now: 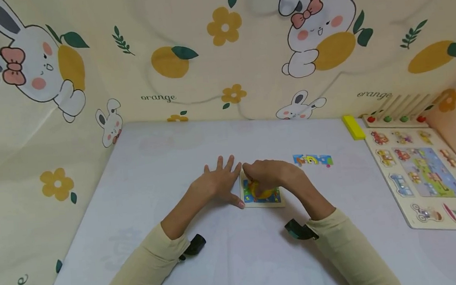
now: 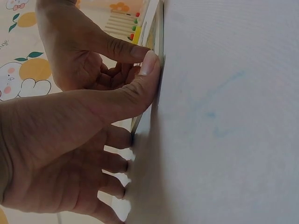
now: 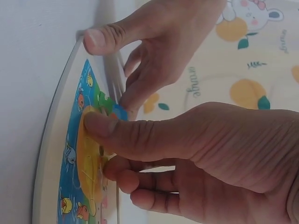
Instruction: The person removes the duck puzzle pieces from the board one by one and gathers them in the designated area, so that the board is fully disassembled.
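A small wooden puzzle board (image 1: 264, 206) with a light frame lies on the table under both hands. Its blue picture shows small fish and ducks (image 3: 66, 205). My left hand (image 1: 220, 180) lies beside its left edge, fingers spread and thumb tip at the frame's near left corner. Over the board, my right hand (image 1: 265, 174) has its thumb and curled fingers at a yellow puzzle piece (image 3: 86, 172). The thumb tip rests on the piece and the fingertips meet its other side. The right hand hides much of the board in the head view.
Joined puzzle pieces (image 1: 312, 159) lie behind and right of the board. A large wooden peg-style puzzle (image 1: 411, 217) sits at the right, with a yellow block (image 1: 353, 127) and a bead rack (image 1: 397, 121) behind it. A patterned cloth (image 1: 188, 10) hangs at the back.
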`<state>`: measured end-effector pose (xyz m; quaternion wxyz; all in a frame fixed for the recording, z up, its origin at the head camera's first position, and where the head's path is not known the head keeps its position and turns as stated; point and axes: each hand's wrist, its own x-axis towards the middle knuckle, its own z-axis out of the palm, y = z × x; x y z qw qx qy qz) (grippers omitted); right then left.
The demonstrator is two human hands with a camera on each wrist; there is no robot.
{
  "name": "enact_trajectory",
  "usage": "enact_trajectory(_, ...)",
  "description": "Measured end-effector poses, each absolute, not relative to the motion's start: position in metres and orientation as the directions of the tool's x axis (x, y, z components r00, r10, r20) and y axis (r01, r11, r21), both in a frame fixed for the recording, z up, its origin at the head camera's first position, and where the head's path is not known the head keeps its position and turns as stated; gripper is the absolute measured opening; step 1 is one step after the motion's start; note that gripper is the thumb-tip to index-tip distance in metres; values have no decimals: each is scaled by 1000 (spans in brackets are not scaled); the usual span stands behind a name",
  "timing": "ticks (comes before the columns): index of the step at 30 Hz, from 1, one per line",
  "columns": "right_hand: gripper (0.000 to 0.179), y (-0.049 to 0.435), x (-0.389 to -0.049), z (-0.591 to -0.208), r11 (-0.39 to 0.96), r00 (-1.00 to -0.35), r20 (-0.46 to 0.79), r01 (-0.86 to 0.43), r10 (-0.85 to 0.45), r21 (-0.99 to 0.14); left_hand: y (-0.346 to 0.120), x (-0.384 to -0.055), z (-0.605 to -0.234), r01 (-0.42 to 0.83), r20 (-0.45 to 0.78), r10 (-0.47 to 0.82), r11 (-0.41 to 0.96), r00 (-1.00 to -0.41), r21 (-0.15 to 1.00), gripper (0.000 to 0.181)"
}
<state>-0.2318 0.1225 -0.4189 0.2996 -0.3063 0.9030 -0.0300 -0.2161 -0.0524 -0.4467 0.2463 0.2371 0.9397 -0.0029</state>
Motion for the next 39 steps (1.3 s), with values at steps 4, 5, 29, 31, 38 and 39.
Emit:
enact_trajectory(4, 41, 122, -231, -420, 803, -631, -508, -532, -587, -268, -53, -215, -447, 446, -467, 442, 888, -766, 110, 118)
enact_trajectory(5, 41, 122, -231, -420, 799, -627, -505, -535, -593, -274, -53, -215, -447, 445, -469, 443, 888, -764, 114, 117)
enact_trajectory(29, 37, 144, -232, -399, 811, -678, -445, -477, -585, -338, -52, -212, -447, 432, -475, 429, 895, -768, 111, 118)
enact_trajectory(31, 41, 153, -234, -392, 811, -695, -422, -469, -583, -348, -52, -212, -448, 433, -468, 430, 895, -772, 108, 118)
enact_trajectory(38, 27, 193, -237, -373, 788, -746, -290, -486, -599, -377, -51, -213, -449, 441, -448, 434, 892, -782, 94, 119)
enact_trajectory(39, 27, 198, -238, -371, 794, -755, -287, -477, -589, -376, -51, -213, -449, 440, -447, 433, 893, -783, 96, 119)
